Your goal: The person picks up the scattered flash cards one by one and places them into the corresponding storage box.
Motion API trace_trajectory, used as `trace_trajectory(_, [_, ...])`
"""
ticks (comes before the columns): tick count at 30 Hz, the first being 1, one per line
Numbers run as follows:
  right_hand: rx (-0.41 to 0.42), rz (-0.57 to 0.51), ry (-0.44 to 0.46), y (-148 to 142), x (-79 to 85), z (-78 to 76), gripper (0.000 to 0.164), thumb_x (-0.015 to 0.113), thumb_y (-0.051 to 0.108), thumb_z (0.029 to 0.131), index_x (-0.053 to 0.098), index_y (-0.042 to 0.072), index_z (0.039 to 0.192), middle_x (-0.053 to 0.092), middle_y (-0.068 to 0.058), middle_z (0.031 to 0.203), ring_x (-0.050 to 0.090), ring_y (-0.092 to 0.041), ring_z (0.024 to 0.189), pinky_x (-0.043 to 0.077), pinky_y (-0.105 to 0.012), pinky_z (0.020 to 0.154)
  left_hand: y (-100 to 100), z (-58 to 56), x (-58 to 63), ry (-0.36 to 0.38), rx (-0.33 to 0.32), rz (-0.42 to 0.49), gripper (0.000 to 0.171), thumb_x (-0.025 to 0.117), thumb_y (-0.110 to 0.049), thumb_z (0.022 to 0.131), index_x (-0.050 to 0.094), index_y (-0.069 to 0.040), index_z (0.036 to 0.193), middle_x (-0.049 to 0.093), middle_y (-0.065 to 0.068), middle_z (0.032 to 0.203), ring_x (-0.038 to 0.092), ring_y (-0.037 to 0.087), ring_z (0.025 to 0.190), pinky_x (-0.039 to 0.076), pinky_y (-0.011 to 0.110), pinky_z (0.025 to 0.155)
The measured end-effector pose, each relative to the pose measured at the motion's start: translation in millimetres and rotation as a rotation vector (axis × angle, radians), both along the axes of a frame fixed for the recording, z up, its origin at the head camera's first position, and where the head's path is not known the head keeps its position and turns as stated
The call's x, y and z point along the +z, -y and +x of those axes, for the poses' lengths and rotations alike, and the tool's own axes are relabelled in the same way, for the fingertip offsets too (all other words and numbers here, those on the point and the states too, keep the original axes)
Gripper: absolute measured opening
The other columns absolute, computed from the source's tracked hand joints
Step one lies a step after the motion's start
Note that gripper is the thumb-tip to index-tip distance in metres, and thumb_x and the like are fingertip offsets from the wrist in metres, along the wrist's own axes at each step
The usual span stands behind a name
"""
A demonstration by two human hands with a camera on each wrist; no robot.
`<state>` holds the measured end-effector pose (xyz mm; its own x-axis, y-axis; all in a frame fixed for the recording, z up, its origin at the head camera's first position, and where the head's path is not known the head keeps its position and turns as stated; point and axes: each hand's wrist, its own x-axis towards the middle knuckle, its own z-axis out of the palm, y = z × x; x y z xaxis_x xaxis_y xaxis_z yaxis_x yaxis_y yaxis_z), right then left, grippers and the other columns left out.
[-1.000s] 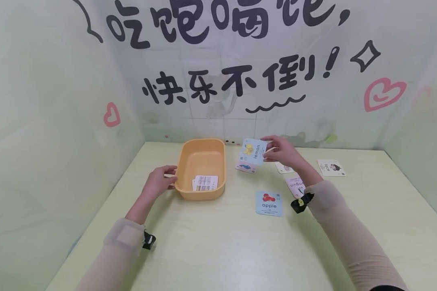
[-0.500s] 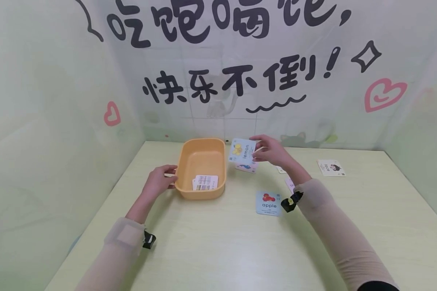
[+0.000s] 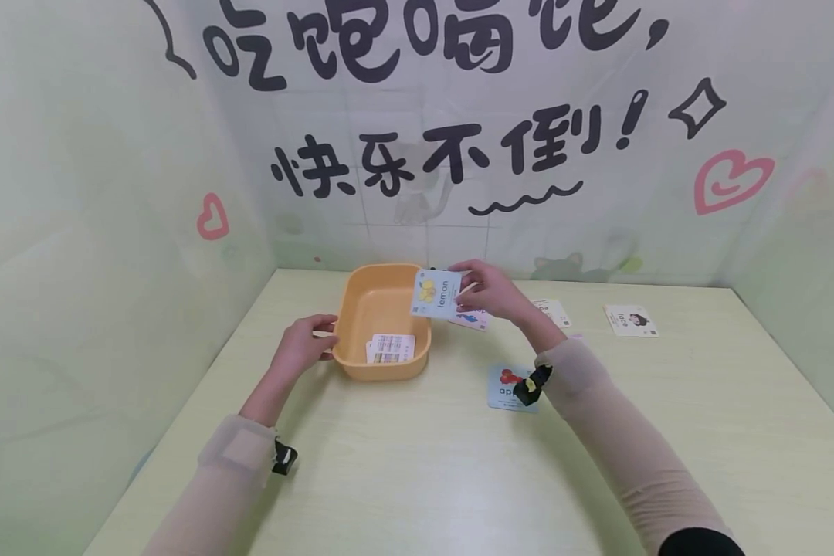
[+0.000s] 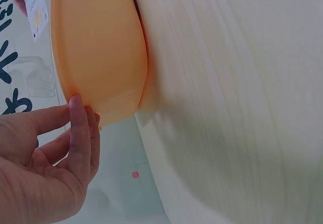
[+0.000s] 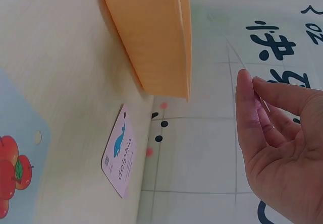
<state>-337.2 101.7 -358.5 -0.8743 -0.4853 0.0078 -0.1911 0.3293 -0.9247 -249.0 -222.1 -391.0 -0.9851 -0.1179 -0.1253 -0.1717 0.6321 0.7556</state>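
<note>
My right hand point(image 3: 489, 289) pinches a light blue lemon card point(image 3: 435, 293) by its right edge, thumb on one side and fingers on the other. In the head view the card overlaps the right rim of an orange plastic bin point(image 3: 382, 372). My left hand point(image 3: 302, 347) holds the bin's left rim between thumb and fingertips, as the left wrist view shows up close. Inside the bin, white cards point(image 3: 391, 348) with printed lines lie near its front wall. A dolphin card point(image 5: 121, 151) rests on the table to the right of the bin, partly covered by the lemon card in the head view.
On the table point(image 3: 389, 463), an apple card point(image 3: 503, 390) lies in front of my right wrist, partly hidden by the wrist camera. Farther right are a white card point(image 3: 553, 311) and a face card point(image 3: 631, 320). A printed wall sheet point(image 3: 389, 247) stands behind the table.
My right hand has carried the lemon card leftward, from above the dolphin card to the bin's right rim. The left hand and the bin have stayed in place.
</note>
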Motion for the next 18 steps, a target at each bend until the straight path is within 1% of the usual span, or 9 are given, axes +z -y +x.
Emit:
trace_trajectory(3, [0.012, -0.002, 0.002, 7, -1.9, 0.3, 0.057, 0.062, -0.008, 0.091, 0.047, 0.003, 0.144, 0.057, -0.02, 0.11, 0.067, -0.028, 0.094, 0.062, -0.05, 0.093, 0, 0.3, -0.2, 0.001, 0.0, 0.0, 0.048, 0.058, -0.002, 0.098, 0.047, 0.004, 0.144, 0.056, 0.027, 0.135, 0.065, 0.036, 0.11, 0.065, 0.026, 0.076])
trace_trajectory(8, [0.044, 0.0, -0.016, 18, -5.0, 3.0, 0.058, 0.062, -0.01, 0.09, 0.046, 0.001, 0.144, 0.057, -0.019, 0.107, 0.067, -0.023, 0.086, 0.065, -0.044, 0.087, -1, 0.4, -0.6, 0.004, 0.004, 0.003, 0.048, 0.058, -0.002, 0.098, 0.047, 0.004, 0.144, 0.056, 0.027, 0.134, 0.065, 0.036, 0.11, 0.065, 0.027, 0.076])
trace_trajectory(10, [0.056, -0.006, -0.013, 23, -6.0, 4.6, 0.058, 0.061, -0.011, 0.089, 0.046, 0.0, 0.144, 0.057, -0.02, 0.106, 0.067, -0.022, 0.085, 0.065, -0.044, 0.087, -1, 0.3, -0.3, 0.007, 0.008, 0.002, 0.048, 0.058, -0.002, 0.098, 0.047, 0.004, 0.144, 0.056, 0.027, 0.134, 0.065, 0.036, 0.111, 0.065, 0.027, 0.076])
trace_trajectory(13, [0.063, -0.016, 0.011, 29, -7.6, 6.8, 0.058, 0.061, -0.012, 0.089, 0.047, 0.001, 0.143, 0.056, -0.019, 0.105, 0.066, -0.022, 0.086, 0.063, -0.048, 0.089, -1, 0.3, 0.1, 0.01, 0.013, 0.001, 0.048, 0.058, -0.002, 0.098, 0.047, 0.003, 0.144, 0.056, 0.026, 0.135, 0.065, 0.035, 0.111, 0.065, 0.026, 0.076])
trace_trajectory(16, [0.079, -0.01, 0.015, 34, -10.3, 7.9, 0.056, 0.061, -0.012, 0.09, 0.047, 0.002, 0.143, 0.056, -0.018, 0.106, 0.066, -0.023, 0.088, 0.064, -0.045, 0.088, -1, 0.4, 0.4, 0.009, 0.015, 0.004, 0.048, 0.058, -0.002, 0.098, 0.047, 0.004, 0.144, 0.056, 0.027, 0.135, 0.065, 0.035, 0.11, 0.065, 0.026, 0.075])
trace_trajectory(18, [0.089, -0.012, 0.017, 38, -11.6, 8.8, 0.057, 0.061, -0.012, 0.09, 0.047, 0.001, 0.143, 0.056, -0.018, 0.106, 0.066, -0.023, 0.087, 0.064, -0.045, 0.087, -1, 0.4, -0.1, 0.008, 0.013, 0.006, 0.048, 0.058, -0.002, 0.097, 0.047, 0.004, 0.144, 0.056, 0.027, 0.135, 0.065, 0.035, 0.109, 0.065, 0.026, 0.075])
